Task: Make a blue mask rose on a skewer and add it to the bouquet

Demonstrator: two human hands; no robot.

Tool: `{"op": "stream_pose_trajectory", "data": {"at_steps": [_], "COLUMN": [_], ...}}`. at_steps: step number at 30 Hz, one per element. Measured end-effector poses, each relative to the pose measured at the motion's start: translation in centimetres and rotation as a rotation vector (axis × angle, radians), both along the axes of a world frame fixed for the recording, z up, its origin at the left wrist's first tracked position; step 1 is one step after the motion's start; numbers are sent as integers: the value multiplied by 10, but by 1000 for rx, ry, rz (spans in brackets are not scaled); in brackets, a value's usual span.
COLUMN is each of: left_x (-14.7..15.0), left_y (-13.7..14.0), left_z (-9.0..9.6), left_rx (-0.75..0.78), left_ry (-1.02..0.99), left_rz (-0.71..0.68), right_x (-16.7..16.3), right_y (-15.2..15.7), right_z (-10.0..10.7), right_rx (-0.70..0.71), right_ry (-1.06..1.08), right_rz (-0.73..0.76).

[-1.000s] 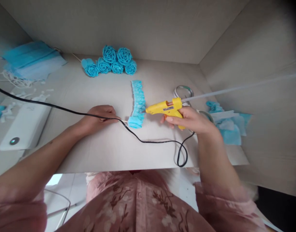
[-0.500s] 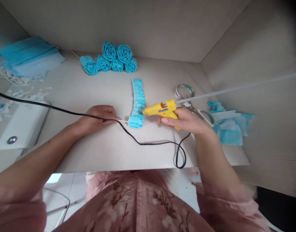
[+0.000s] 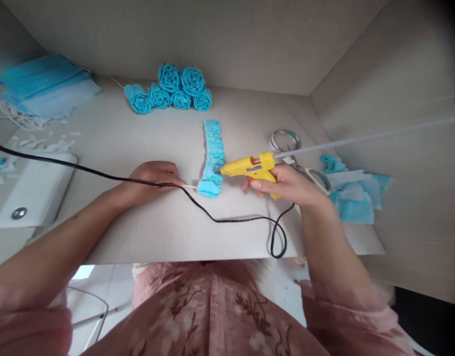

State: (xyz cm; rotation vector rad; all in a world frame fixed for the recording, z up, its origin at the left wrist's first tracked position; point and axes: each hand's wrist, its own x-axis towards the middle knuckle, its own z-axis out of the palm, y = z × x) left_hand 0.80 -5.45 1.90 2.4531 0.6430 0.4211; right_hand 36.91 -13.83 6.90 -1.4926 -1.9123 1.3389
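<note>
blue ruffled strip (image 3: 214,148), one; glue gun (image 3: 244,167), one; rosettes (image 3: 182,99), six

1. My remote feed: one head-worn camera, above the near side of the table (image 3: 231,242).
2. Faces forward and down across the table.
3. I log close range; wearer's shirt (image 3: 212,316) before the table.
</note>
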Motion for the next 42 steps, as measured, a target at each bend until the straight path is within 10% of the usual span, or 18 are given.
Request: {"op": "stream_pose_trajectory", "data": {"at_steps": [42], "left_x": [-1], "left_y": [1], "left_z": [-3], "left_rx": [11], "left_ry": [-7], "left_rz": [-14], "right_x": [-3], "right_y": [3], "right_z": [-10], "right_rx": [-22], "right_ry": [102], "right_rz": [60]}}
